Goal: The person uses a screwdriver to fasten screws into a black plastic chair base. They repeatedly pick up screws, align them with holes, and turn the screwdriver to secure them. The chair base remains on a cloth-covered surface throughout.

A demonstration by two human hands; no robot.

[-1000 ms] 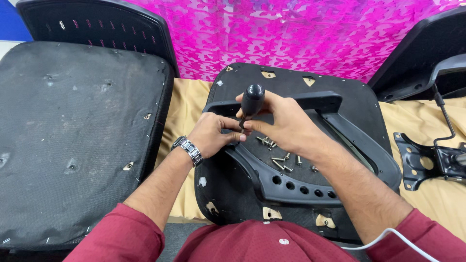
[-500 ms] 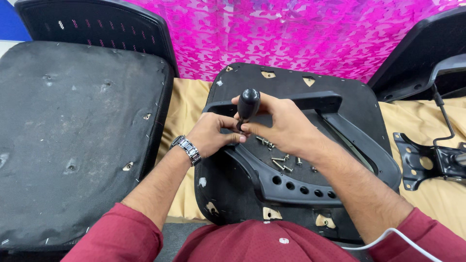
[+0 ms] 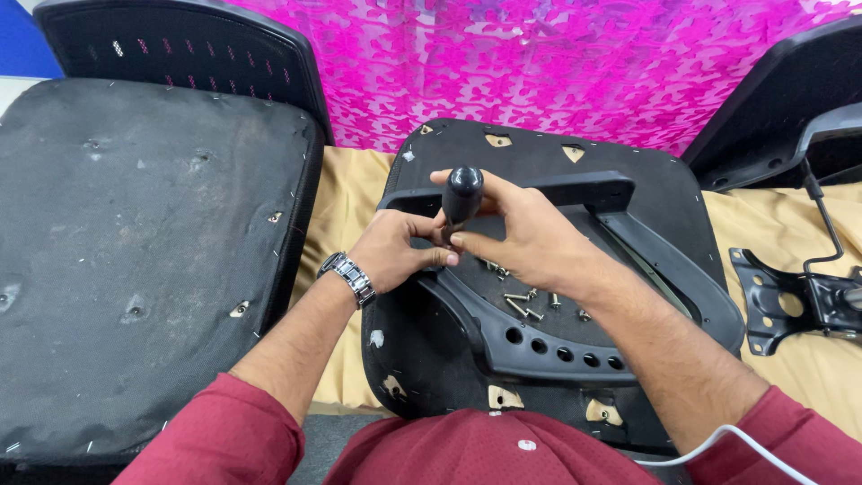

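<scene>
An upturned black chair seat (image 3: 664,198) lies in front of me with a black plastic armrest bracket (image 3: 557,346) on it. My right hand (image 3: 525,235) grips a black-handled screwdriver (image 3: 462,193) that stands upright over the bracket's left end. Around the lower shaft, at the bracket, curl the fingers of my left hand (image 3: 395,251), which wears a metal wristwatch (image 3: 348,277). Several loose screws (image 3: 525,301) lie on the seat just right of my hands.
A second upturned seat cushion (image 3: 135,242) with a mesh backrest (image 3: 180,54) behind it fills the left. A black metal chair mechanism plate (image 3: 790,301) lies at the right on tan cloth (image 3: 341,207). Pink patterned fabric (image 3: 539,63) hangs at the back.
The screwdriver handle has tilted a little and my right hand has shifted its hold on it. My left hand stays at the bracket.
</scene>
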